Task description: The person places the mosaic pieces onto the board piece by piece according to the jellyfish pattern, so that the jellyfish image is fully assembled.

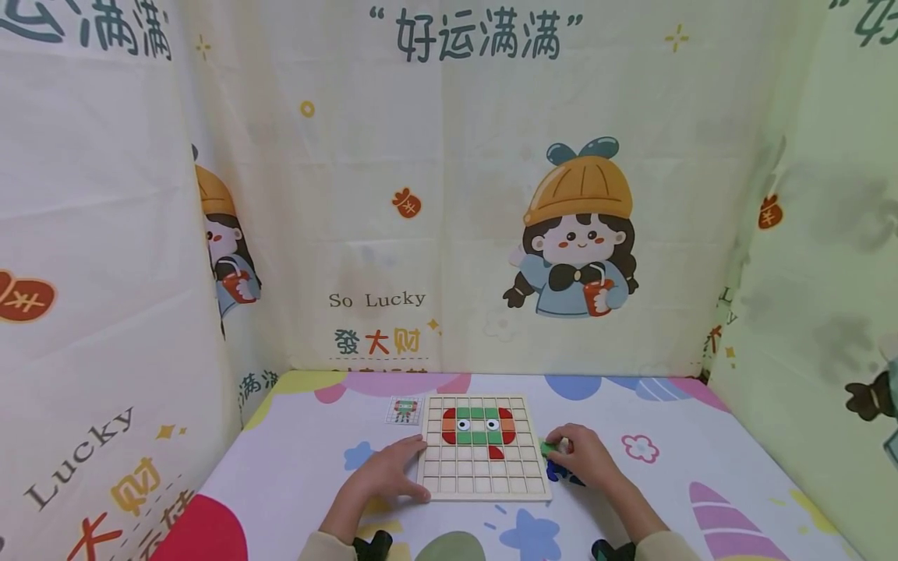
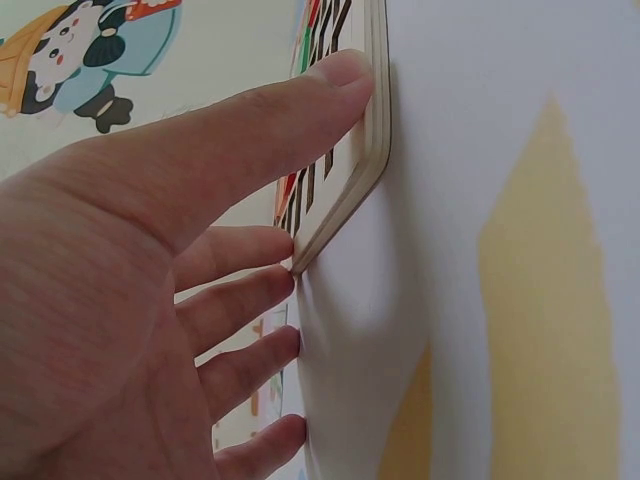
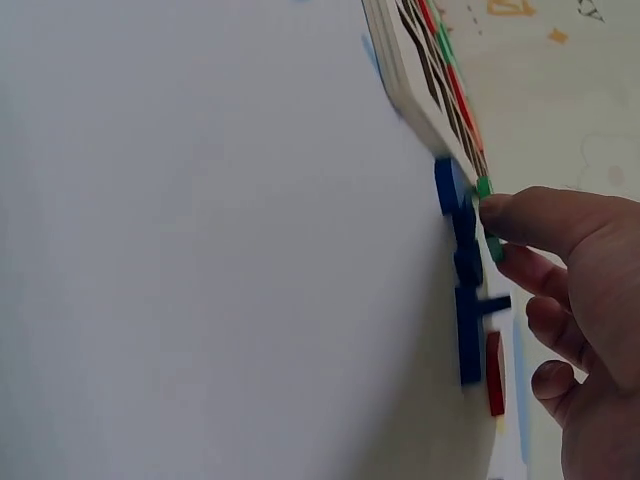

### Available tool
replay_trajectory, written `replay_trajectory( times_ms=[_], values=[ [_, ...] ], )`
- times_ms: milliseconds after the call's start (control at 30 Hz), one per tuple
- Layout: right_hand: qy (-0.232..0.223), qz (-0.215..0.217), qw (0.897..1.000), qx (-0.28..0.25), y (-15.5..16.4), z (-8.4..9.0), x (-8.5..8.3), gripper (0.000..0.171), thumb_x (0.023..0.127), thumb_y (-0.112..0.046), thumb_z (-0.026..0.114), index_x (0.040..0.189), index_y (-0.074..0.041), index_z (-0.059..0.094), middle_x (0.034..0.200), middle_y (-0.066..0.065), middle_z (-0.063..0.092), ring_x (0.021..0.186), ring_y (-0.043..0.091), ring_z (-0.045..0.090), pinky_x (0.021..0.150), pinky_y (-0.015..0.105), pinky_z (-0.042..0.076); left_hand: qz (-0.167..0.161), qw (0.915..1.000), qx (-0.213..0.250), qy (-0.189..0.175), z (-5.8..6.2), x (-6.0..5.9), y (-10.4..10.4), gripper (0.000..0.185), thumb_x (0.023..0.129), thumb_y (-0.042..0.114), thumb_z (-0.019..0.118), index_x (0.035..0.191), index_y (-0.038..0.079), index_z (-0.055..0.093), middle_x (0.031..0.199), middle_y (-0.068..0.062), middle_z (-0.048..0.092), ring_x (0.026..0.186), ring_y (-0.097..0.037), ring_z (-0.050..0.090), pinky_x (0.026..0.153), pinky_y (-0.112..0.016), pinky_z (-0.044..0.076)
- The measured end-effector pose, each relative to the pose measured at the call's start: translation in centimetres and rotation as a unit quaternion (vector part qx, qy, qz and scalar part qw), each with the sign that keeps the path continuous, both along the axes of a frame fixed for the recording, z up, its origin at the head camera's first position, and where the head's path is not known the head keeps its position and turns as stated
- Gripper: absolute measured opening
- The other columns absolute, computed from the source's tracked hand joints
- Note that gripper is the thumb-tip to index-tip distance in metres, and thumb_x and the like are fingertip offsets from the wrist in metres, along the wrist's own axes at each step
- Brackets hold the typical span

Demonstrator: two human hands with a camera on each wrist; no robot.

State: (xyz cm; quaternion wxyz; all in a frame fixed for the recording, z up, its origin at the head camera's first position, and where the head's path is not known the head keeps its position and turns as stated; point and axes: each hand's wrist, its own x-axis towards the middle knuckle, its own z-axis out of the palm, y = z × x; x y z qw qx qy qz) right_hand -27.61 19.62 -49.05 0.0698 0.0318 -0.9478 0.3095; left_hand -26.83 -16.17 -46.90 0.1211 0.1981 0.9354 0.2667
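A pale wooden grid board (image 1: 459, 488) lies on the table. In its cells green, red and orange pieces form a rounded head with two round eye pieces (image 1: 463, 425), and a red quarter-round piece (image 1: 496, 452) sits below. My left hand (image 1: 390, 472) rests at the board's left side, thumb over the near corner and fingers fairly straight along the edge. Beside the board's right edge, my right hand (image 1: 588, 456) pinches a small green piece (image 3: 495, 248) between thumb and index finger. Dark blue pieces (image 3: 469, 335) and a red piece (image 3: 495, 373) lie by that hand.
A small picture card (image 1: 404, 410) with a green and red figure lies by the board's far left corner. The table's cover (image 1: 519, 534) has printed shapes. Printed cloth walls (image 1: 463, 312) stand behind and on both sides.
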Motion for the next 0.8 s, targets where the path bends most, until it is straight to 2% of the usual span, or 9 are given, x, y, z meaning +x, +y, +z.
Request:
replay_trajectory(
  times_ms=[100,333,500,600,800],
  values=[
    [0.0,0.006,1.0,-0.013,-1.1,0.2,-0.2,0.012,0.073,-0.019,0.076,0.082,-0.023,0.069,0.083,-0.008,0.061,0.071,0.011,0.045,0.057,0.019,0.037,0.0,1.0,0.0,0.0,0.1,0.1,0.0,0.085,0.064,0.044,0.079,0.136,0.014,0.044,0.145,-0.005,0.038,0.134,-0.034,0.033,0.107,-0.056,0.03],
    [-0.011,0.047,0.998,-0.037,-4.0,0.6,-0.5,0.01,0.074,-0.021,0.075,0.081,-0.023,0.069,0.085,-0.006,0.061,0.075,0.013,0.046,0.057,0.02,0.039,0.0,1.0,0.003,0.002,-0.1,0.0,0.0,0.085,0.064,0.044,0.079,0.136,0.013,0.044,0.146,-0.006,0.037,0.134,-0.034,0.033,0.107,-0.056,0.03],
    [0.002,0.088,0.996,-0.031,-5.7,0.1,-0.7,0.007,0.075,-0.02,0.074,0.079,-0.022,0.068,0.085,-0.006,0.061,0.077,0.012,0.047,0.061,0.02,0.04,-0.003,1.0,0.001,0.004,-0.1,-0.1,0.0,0.085,0.064,0.045,0.078,0.135,0.014,0.044,0.146,-0.006,0.037,0.133,-0.035,0.033,0.106,-0.056,0.031],
    [0.013,0.106,0.994,-0.028,-6.4,0.0,-0.7,0.007,0.075,-0.02,0.074,0.079,-0.021,0.068,0.081,-0.007,0.06,0.073,0.012,0.046,0.059,0.019,0.038,-0.003,1.0,0.0,0.005,-0.1,-0.1,0.0,0.085,0.064,0.045,0.078,0.135,0.014,0.044,0.146,-0.006,0.037,0.133,-0.035,0.033,0.107,-0.056,0.031],
    [0.008,0.114,0.993,-0.02,-7.0,0.3,-0.7,0.005,0.076,-0.021,0.073,0.08,-0.023,0.07,0.079,-0.008,0.058,0.073,0.011,0.046,0.058,0.018,0.037,-0.004,1.0,0.003,0.0,0.1,-0.1,-0.1,0.085,0.065,0.045,0.078,0.136,0.013,0.043,0.146,-0.006,0.037,0.134,-0.034,0.033,0.107,-0.056,0.03]
  ],
)
